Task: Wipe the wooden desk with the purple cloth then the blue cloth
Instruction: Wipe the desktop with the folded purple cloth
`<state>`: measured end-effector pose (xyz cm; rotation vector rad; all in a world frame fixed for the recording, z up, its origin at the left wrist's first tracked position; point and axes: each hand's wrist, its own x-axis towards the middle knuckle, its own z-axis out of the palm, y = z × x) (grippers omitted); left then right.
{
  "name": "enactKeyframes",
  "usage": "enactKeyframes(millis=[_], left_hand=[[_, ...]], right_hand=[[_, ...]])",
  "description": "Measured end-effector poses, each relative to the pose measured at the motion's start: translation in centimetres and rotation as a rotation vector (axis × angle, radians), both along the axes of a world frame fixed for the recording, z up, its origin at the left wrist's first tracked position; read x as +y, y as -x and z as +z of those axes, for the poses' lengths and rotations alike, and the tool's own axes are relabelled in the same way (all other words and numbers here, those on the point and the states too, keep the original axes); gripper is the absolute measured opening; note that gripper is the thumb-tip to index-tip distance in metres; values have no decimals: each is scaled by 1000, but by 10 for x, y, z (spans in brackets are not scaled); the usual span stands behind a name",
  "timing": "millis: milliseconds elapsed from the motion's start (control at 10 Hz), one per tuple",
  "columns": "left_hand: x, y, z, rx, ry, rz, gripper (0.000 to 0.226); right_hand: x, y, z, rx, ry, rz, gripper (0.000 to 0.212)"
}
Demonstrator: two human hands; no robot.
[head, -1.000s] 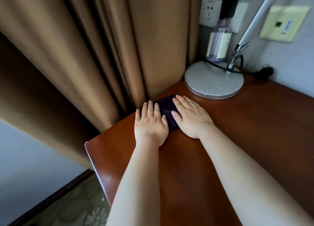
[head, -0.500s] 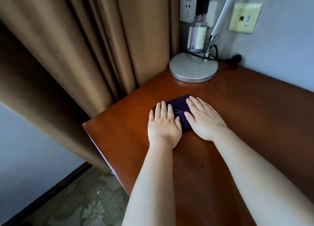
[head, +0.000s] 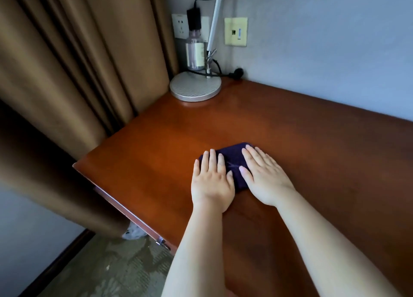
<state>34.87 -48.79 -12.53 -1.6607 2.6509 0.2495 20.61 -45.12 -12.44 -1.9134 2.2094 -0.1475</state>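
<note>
A folded dark purple cloth (head: 234,159) lies flat on the reddish-brown wooden desk (head: 156,153), near its middle. My left hand (head: 212,180) presses palm-down on the cloth's left part, fingers straight. My right hand (head: 262,176) presses flat on its right part the same way. Only the strip of cloth between and ahead of the hands shows. No blue cloth is in view.
A lamp with a round silver base (head: 195,86) stands in the desk's far corner, with a clear bottle (head: 195,53) and a plugged-in cable behind it. Brown curtains (head: 78,62) hang along the desk's left side. The desk's near-left corner (head: 77,165) drops to carpet.
Both hands have slid the purple cloth toward me, away from the curtain and the lamp base, out to the middle of the desk.
</note>
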Motion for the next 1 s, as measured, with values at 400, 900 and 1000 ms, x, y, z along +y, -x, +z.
enactKeyframes(millis=[400,900,1000], left_hand=[[-22,81,-1,1,26,-108,57],[-120,243,3,-28,32,-128,57],[-125,269,4,-34,37,-146,57]], right_hand=[[-10,82,-1,18,29,-48,56],[-105,241,0,72,13,-112,57],[-105,265,0,77,13,-137,57]])
